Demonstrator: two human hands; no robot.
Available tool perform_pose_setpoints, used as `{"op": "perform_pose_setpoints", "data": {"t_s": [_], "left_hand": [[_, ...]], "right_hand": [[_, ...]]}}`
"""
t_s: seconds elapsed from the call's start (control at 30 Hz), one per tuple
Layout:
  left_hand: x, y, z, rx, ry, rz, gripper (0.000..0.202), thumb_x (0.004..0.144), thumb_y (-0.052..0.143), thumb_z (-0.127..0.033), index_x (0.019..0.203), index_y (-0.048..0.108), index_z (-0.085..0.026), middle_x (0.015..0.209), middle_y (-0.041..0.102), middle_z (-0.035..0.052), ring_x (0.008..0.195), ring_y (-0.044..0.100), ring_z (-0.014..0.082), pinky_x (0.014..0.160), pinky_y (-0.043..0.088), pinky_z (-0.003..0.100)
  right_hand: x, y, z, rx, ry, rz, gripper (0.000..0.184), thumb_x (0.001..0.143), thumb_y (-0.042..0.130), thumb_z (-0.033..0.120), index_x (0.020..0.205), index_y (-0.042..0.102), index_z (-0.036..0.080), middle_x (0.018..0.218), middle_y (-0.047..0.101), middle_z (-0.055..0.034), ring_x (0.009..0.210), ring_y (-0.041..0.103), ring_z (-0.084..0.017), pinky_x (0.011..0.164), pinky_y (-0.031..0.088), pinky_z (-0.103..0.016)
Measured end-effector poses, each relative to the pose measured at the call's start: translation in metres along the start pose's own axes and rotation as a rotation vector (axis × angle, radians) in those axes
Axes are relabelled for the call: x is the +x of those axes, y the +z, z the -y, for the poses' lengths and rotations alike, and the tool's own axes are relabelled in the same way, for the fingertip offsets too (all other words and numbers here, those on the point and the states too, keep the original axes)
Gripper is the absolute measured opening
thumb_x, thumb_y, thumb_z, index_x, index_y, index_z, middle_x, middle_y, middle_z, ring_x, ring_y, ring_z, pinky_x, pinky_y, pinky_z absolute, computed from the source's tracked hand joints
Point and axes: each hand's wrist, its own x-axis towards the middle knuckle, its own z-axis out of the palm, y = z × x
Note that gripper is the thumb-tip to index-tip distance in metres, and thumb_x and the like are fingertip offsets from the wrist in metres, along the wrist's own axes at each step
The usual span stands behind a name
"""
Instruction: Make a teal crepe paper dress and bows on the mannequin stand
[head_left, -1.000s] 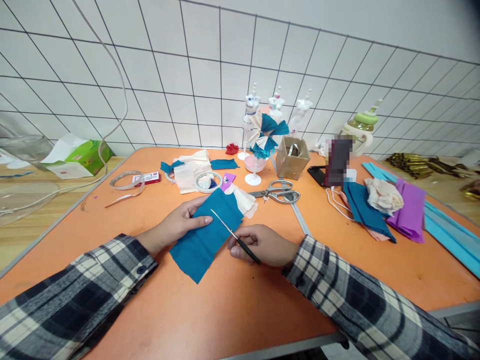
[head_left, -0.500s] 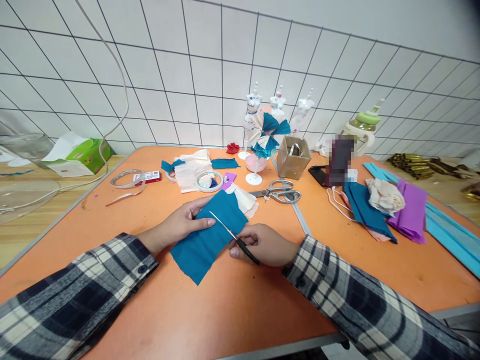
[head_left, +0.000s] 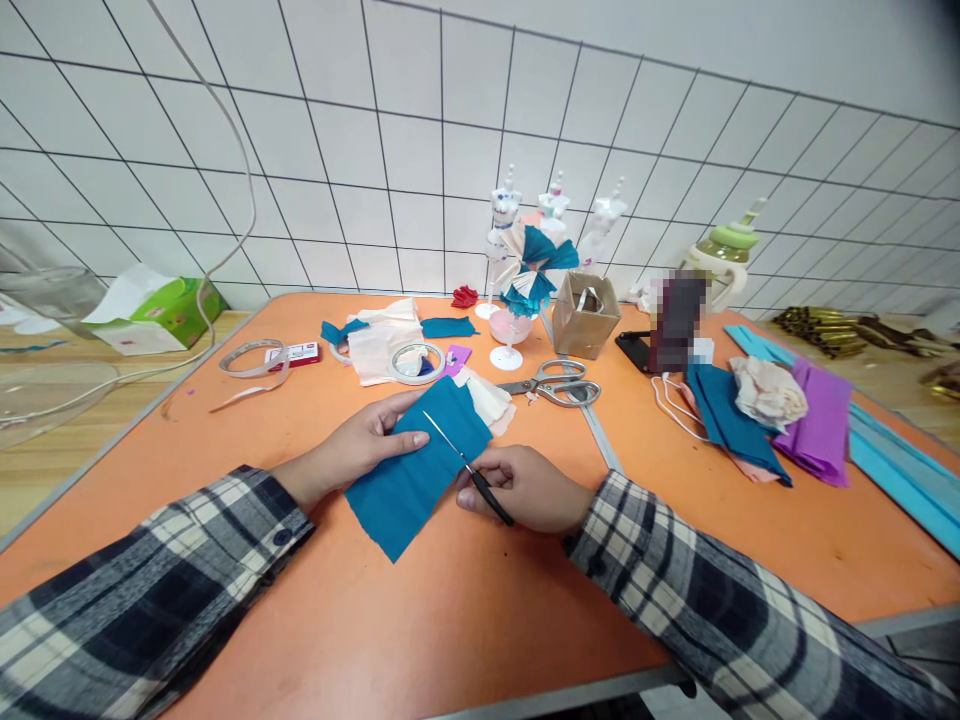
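Note:
My left hand (head_left: 379,440) is closed on a piece of teal crepe paper (head_left: 409,490), thumb on top and fingers beneath. The piece is held tilted above the orange table. In my right hand (head_left: 517,485) is a pair of small black-handled scissors (head_left: 480,480). One thin blade lies over the face of the paper and points toward my left thumb; the other blade is hidden, apparently under the sheet. Just beyond the paper are cream scraps (head_left: 487,400) and large silver scissors (head_left: 551,385) lying on the table.
A roll of tape (head_left: 416,363) and a ribbon roll (head_left: 255,360) lie on the table (head_left: 337,620). Further back stand a paper flower (head_left: 536,265) and a brown paper box (head_left: 587,318). Folded purple paper (head_left: 817,425) and teal paper lie right. A bottle (head_left: 724,265) stands behind.
The paper and scissors have shifted very slightly, and the paper's lower corner sits a little higher. Both hands keep their holds.

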Motion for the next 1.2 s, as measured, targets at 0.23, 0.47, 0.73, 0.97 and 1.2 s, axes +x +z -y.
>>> {"op": "perform_pose_setpoints", "data": {"t_s": [0.23,0.47,0.73,0.97,1.2], "left_hand": [[-0.0012,0.0015,0.0001,0.042,0.035,0.016,0.070,0.081,0.076,-0.031,0.145,0.048,-0.023,0.118,0.074,0.0092,0.096,0.074,0.0275,0.087,0.060,0.035],[-0.0015,0.0006,-0.0008,0.056,0.026,0.004,0.072,0.080,0.077,-0.033,0.145,0.048,-0.023,0.118,0.074,0.0103,0.097,0.073,0.0299,0.087,0.060,0.038],[-0.0009,0.0048,-0.0027,-0.026,0.028,-0.059,0.073,0.082,0.074,-0.040,0.147,0.045,-0.027,0.134,0.065,0.0110,0.117,0.064,0.0355,0.093,0.057,0.041],[0.0016,0.0036,-0.0019,0.011,-0.016,-0.079,0.077,0.082,0.074,-0.042,0.149,0.040,-0.026,0.132,0.066,0.0130,0.111,0.067,0.0360,0.086,0.059,0.042],[-0.0010,0.0045,-0.0022,0.013,-0.003,-0.057,0.078,0.083,0.073,-0.039,0.150,0.037,-0.027,0.126,0.069,0.0121,0.107,0.069,0.0347,0.087,0.058,0.043]], "right_hand": [[-0.0005,0.0008,-0.0013,0.015,-0.036,0.011,0.036,0.075,0.076,0.051,0.093,0.072,0.020,0.073,0.060,0.0012,0.061,0.049,-0.010,0.056,0.039,-0.022],[0.0004,0.0011,0.0004,0.100,-0.096,0.051,0.032,0.077,0.075,0.048,0.094,0.073,0.021,0.089,0.068,-0.0012,0.077,0.059,-0.015,0.069,0.045,-0.024],[0.0038,0.0012,-0.0058,-0.011,0.003,-0.057,0.039,0.074,0.075,0.053,0.089,0.071,0.017,0.073,0.060,0.0002,0.063,0.049,-0.011,0.054,0.035,-0.022],[0.0024,0.0010,-0.0054,-0.073,0.045,-0.057,0.039,0.073,0.075,0.054,0.087,0.071,0.018,0.070,0.060,0.0002,0.062,0.049,-0.012,0.054,0.035,-0.023],[0.0002,0.0014,-0.0021,-0.095,0.047,-0.106,0.039,0.070,0.078,0.054,0.083,0.070,0.019,0.070,0.059,0.0004,0.068,0.053,-0.015,0.059,0.038,-0.024]]}}
